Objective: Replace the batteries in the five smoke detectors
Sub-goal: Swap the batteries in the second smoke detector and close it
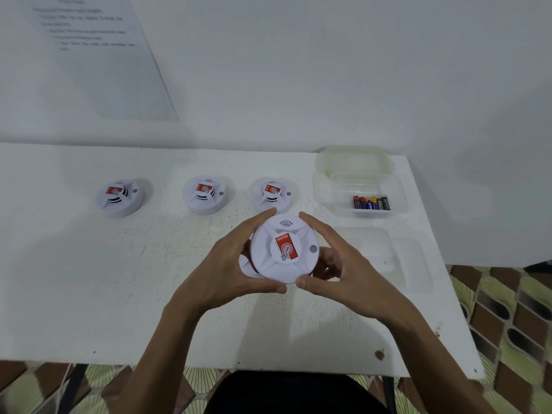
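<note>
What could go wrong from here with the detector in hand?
1. The left hand and right hand grip the smoke detector by its rim above the table; a twist could drop it.
2. The batteries in the clear tub look mixed, so old and new may get confused.

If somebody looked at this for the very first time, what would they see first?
Probably the white smoke detector with the red sticker, held in the middle between the left hand and the right hand, above the white table. Behind it, three more smoke detectors sit in a row. The colourful batteries in the clear plastic box at the far right stand out too.
</note>
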### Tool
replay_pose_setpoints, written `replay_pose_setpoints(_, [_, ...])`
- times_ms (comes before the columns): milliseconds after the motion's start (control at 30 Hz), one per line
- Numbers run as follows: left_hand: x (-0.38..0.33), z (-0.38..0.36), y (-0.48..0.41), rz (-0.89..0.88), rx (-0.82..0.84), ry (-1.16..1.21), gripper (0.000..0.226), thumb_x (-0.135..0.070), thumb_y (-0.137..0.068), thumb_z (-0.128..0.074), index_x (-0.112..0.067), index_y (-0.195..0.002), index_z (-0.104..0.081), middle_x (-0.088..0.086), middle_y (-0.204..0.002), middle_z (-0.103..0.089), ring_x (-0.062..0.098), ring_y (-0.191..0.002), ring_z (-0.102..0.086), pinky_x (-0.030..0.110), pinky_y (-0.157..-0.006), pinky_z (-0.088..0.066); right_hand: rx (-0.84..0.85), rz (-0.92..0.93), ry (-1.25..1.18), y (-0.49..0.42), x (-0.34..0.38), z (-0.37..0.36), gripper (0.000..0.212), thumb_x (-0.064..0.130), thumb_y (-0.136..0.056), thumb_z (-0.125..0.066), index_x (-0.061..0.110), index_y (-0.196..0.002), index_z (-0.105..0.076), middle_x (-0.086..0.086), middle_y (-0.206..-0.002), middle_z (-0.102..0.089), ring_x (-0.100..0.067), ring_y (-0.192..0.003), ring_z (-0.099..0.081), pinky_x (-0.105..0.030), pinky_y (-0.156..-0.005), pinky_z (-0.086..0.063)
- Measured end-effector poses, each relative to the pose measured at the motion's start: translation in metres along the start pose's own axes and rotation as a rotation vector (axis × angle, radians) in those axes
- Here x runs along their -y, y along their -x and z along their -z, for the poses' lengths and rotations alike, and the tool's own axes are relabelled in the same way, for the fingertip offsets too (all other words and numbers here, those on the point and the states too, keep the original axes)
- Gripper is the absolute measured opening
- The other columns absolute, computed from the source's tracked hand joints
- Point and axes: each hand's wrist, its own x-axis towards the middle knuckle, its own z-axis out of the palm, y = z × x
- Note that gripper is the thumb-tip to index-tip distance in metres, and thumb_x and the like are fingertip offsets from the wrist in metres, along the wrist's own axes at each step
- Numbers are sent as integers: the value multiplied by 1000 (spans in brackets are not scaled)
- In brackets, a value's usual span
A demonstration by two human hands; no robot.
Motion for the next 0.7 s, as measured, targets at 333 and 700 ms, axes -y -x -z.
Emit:
replay_pose_setpoints(333, [1,0,-1,-3,1,-7,96,-37,-60,-85,-39,-138,-29,-41,-132,-38,-10,-121,-42,4,-89,-38,-5,-6,32,-2,-3,-1,87,31,-83,-76,55,-145,-18,4,-109,-68,-15,-80,-66,-27,-75,-58])
replay_pose_setpoints(700, [3,1,-1,16,5,12,95,-39,-60,-84,-38,-138,-30,-31,-135,-42,-8,-122,-42,6,-93,-38,-15,-16,53,-3,-2,-2,86,33,-82,-76,61,-140,-18,11,-111,-67,-13,-82,-67,-27,-77,-59])
